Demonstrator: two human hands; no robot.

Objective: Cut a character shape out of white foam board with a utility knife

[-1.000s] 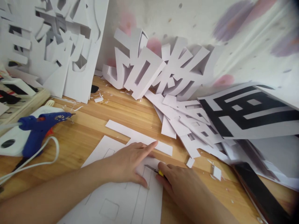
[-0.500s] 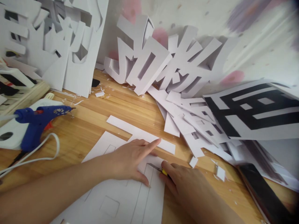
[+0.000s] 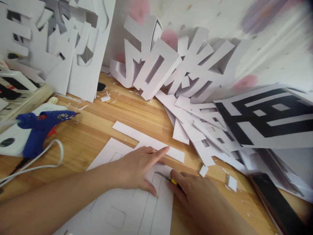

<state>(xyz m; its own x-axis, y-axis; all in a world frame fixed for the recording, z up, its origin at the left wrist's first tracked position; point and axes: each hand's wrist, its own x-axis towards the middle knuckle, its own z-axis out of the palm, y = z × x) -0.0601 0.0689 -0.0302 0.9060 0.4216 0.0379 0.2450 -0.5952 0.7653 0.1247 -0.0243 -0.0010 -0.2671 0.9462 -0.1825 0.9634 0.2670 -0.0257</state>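
A white foam board [image 3: 137,209] marked with pencil lines and small rectangles lies on the wooden table in front of me. My left hand [image 3: 139,168] presses on it with fingers spread, the thumb near two long drawn lines. In my right hand [image 3: 193,189] is a yellow-handled utility knife [image 3: 173,181], held at the board's right edge. Its thin blade points left and rests at the top end of the drawn strip. Just beyond the left fingers sits a cut white strip [image 3: 127,130]; whether it is fully separate from the board is hidden by the hand.
On the left lies a blue glue gun [image 3: 46,122] with a white cord. White cut-out characters [image 3: 156,71] lean at the back. To the right are stacked cut pieces [image 3: 195,127], a black-and-white printed sheet [image 3: 269,114] and a dark flat object [image 3: 276,202]. Small scraps are scattered about.
Both hands and the knife hold nearly the same place on the board. The whole view has shifted very slightly.
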